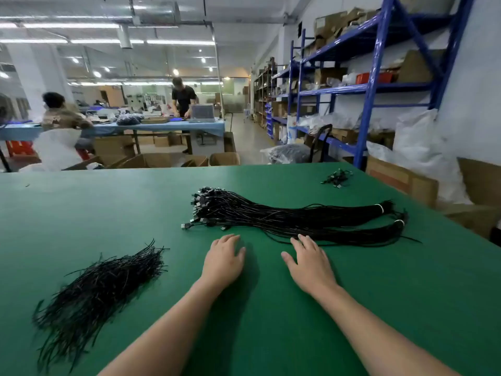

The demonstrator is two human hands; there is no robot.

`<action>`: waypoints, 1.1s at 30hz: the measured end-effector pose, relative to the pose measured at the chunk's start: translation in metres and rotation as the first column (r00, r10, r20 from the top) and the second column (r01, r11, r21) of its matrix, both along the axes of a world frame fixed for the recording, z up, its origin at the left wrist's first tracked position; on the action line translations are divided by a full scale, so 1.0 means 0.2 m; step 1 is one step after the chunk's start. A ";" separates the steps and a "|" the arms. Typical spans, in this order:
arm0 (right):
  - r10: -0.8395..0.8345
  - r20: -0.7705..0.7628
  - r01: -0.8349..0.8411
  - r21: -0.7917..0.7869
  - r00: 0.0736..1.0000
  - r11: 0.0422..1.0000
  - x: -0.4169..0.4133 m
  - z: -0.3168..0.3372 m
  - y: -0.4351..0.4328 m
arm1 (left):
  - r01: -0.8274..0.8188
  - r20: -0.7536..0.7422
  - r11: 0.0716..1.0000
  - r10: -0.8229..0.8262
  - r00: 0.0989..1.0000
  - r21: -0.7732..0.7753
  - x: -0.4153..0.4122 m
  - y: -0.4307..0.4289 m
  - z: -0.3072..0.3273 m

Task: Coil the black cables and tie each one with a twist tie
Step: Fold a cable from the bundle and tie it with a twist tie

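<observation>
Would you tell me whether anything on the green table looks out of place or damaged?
Nothing looks damaged; only a small black clump lies apart from the main cable bundle, near the far edge.

Both arms (162, 321) run off the bottom edge, and the counter (81, 207) gets cut off left, right and bottom. The little black heap (337, 178) far right is too small to make out. Near end of the ties (81, 308) is blurry, people (62, 112) at the back too.
</observation>
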State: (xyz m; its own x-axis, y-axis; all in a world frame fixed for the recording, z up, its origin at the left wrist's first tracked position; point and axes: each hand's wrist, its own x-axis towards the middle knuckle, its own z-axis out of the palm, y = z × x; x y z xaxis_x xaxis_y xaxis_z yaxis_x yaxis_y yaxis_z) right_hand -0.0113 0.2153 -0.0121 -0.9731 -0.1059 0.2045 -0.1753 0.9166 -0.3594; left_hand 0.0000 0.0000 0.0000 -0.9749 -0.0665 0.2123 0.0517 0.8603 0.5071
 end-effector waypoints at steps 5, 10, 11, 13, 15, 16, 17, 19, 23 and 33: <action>-0.034 -0.024 0.035 0.055 0.999 0.998 -0.16 -0.03 -0.04 | -0.013 0.075 0.993 0.022 0.997 -0.120 -0.26 -0.09 -0.02; -0.010 0.007 0.009 0.114 1.000 0.993 -0.17 -0.07 -0.04 | -0.017 0.112 0.981 0.040 0.993 -0.195 -0.40 -0.08 -0.05; -0.008 0.016 0.006 0.110 1.000 0.994 -0.18 -0.07 -0.04 | -0.036 0.087 0.980 0.054 0.995 -0.196 -0.42 -0.07 -0.06; -0.005 0.023 0.003 0.108 1.000 0.994 -0.18 -0.08 -0.04 | -0.105 -0.026 0.965 0.102 0.994 -0.238 -0.42 -0.07 -0.07; -0.006 0.023 0.003 0.106 1.000 0.994 -0.18 -0.08 -0.04 | -0.154 -0.141 0.940 0.115 0.983 -0.305 -0.42 -0.09 -0.07; -0.009 0.025 0.006 0.108 1.000 0.994 -0.18 -0.08 -0.04 | -0.163 -0.173 0.935 0.112 0.978 -0.315 -0.41 -0.10 -0.06; -0.005 0.028 0.002 0.109 1.000 0.994 -0.19 -0.08 -0.04 | -0.157 -0.189 0.938 0.102 0.977 -0.309 -0.41 -0.11 -0.05; 0.000 0.039 -0.004 0.108 0.999 0.994 -0.19 -0.08 -0.03 | -0.131 -0.205 0.955 0.076 0.976 -0.267 -0.41 -0.10 -0.04; 0.000 0.056 -0.006 0.112 0.998 0.994 -0.19 -0.08 -0.03 | -0.116 -0.281 0.965 0.046 0.959 -0.236 -0.38 -0.10 -0.03; -0.010 0.094 -0.002 0.128 0.996 0.992 -0.19 -0.08 -0.03 | -0.079 -0.302 0.982 0.025 0.953 -0.169 -0.27 -0.07 0.15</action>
